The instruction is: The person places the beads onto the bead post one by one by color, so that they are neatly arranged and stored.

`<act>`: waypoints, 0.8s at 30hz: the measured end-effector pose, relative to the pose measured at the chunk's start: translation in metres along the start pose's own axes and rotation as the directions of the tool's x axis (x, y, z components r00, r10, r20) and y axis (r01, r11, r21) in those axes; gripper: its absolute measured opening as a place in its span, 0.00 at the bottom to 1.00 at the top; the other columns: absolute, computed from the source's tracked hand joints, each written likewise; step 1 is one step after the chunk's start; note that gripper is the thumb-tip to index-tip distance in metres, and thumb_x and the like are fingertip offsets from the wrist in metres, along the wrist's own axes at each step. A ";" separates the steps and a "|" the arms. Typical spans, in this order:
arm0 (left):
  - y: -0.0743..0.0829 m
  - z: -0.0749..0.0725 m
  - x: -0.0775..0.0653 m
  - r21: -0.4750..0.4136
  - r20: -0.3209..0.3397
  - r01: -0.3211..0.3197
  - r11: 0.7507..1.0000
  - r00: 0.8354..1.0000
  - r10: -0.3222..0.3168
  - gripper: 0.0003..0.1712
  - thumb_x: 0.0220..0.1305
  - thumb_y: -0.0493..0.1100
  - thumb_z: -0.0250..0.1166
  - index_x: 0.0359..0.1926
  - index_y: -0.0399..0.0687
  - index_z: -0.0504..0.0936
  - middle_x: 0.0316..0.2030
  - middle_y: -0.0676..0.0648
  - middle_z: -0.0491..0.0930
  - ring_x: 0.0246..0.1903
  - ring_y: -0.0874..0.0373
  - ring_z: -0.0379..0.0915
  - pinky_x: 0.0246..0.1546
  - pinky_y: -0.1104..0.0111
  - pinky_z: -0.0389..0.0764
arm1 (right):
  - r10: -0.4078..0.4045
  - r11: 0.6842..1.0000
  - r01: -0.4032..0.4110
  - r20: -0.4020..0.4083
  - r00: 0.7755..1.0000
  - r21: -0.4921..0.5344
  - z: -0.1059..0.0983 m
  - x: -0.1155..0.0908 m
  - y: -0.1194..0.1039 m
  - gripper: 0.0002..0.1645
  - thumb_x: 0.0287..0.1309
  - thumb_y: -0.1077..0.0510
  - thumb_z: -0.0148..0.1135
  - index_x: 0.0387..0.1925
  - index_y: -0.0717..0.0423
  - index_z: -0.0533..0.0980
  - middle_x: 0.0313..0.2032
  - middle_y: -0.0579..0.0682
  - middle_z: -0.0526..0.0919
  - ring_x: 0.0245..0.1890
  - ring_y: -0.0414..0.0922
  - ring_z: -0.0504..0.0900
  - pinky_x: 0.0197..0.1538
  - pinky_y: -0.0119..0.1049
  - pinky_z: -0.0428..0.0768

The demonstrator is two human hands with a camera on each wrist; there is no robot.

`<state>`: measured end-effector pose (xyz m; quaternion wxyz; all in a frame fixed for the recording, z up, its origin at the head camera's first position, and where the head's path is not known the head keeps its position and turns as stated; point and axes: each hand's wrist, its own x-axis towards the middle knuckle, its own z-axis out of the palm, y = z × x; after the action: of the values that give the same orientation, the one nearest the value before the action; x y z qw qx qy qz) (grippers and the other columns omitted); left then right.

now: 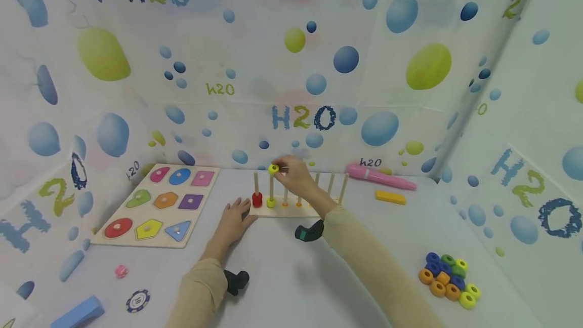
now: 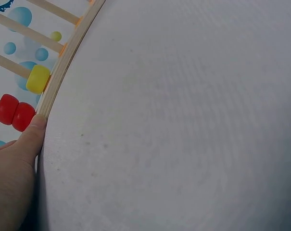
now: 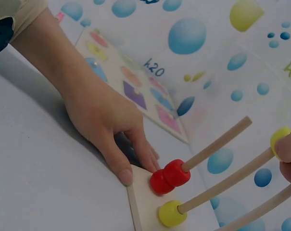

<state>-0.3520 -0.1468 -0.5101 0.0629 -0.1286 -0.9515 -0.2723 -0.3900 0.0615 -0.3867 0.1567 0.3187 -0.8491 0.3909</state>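
Note:
A wooden peg stand (image 1: pixel 283 212) with a row of upright pegs stands at the middle of the table. Two red rings (image 3: pixel 170 176) sit on its leftmost peg, and one yellow ring (image 3: pixel 172 213) lies at the bottom of the second. My right hand (image 1: pixel 297 178) pinches another yellow ring (image 1: pixel 273 168) at the top of that second peg; whether the peg passes through it I cannot tell. My left hand (image 1: pixel 232 224) rests at the stand's left end. Its thumb (image 2: pixel 35 126) touches the front edge, with the other fingers extended along the end.
At the left lies a shape puzzle board (image 1: pixel 152 206). Several loose coloured rings (image 1: pixel 448 280) cluster at the right front. Behind the stand's right side are a pink pen-like object (image 1: pixel 382 177) and a yellow block (image 1: pixel 390 197). A blue block (image 1: pixel 79 313), poker chip (image 1: pixel 138 300) and small pink piece (image 1: pixel 121 271) lie front left.

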 end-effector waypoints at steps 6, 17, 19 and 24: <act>0.000 0.001 0.001 0.011 0.000 0.001 1.000 1.000 -0.001 0.36 0.64 0.53 0.62 0.64 0.33 0.67 0.64 0.38 0.65 0.68 0.40 0.50 0.67 0.44 0.43 | 0.008 0.996 -0.003 0.054 0.999 -0.085 0.002 0.005 0.000 0.15 0.58 0.66 0.61 0.48 0.65 0.76 0.44 0.55 0.81 0.42 0.44 0.81 0.47 0.23 0.77; 0.000 0.000 0.001 0.015 0.003 0.002 1.000 1.000 -0.003 0.36 0.63 0.53 0.62 0.63 0.33 0.68 0.64 0.37 0.65 0.67 0.38 0.50 0.67 0.43 0.43 | 0.052 0.994 -0.050 0.021 0.998 -0.101 -0.001 0.003 0.001 0.17 0.58 0.65 0.62 0.50 0.63 0.76 0.47 0.55 0.81 0.44 0.45 0.82 0.49 0.27 0.78; -0.001 0.000 0.001 0.011 0.002 0.006 1.000 1.000 -0.006 0.36 0.63 0.53 0.62 0.63 0.33 0.68 0.64 0.37 0.65 0.67 0.38 0.50 0.67 0.44 0.43 | 0.058 0.995 -0.057 0.009 0.998 -0.076 -0.003 0.001 0.002 0.17 0.58 0.66 0.62 0.50 0.64 0.76 0.47 0.56 0.81 0.45 0.47 0.81 0.49 0.27 0.78; 0.001 0.000 0.000 0.012 0.005 -0.002 1.000 1.000 0.002 0.36 0.63 0.53 0.62 0.63 0.33 0.67 0.64 0.37 0.65 0.67 0.38 0.50 0.67 0.43 0.43 | 0.047 0.998 -0.048 -0.032 0.998 -0.028 -0.013 -0.005 0.008 0.17 0.56 0.68 0.62 0.48 0.66 0.76 0.46 0.59 0.81 0.47 0.52 0.80 0.50 0.30 0.78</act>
<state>-0.3515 -0.1465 -0.5098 0.0617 -0.1298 -0.9531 -0.2662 -0.3914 0.0779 -0.3856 0.1651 0.2902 -0.8594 0.3873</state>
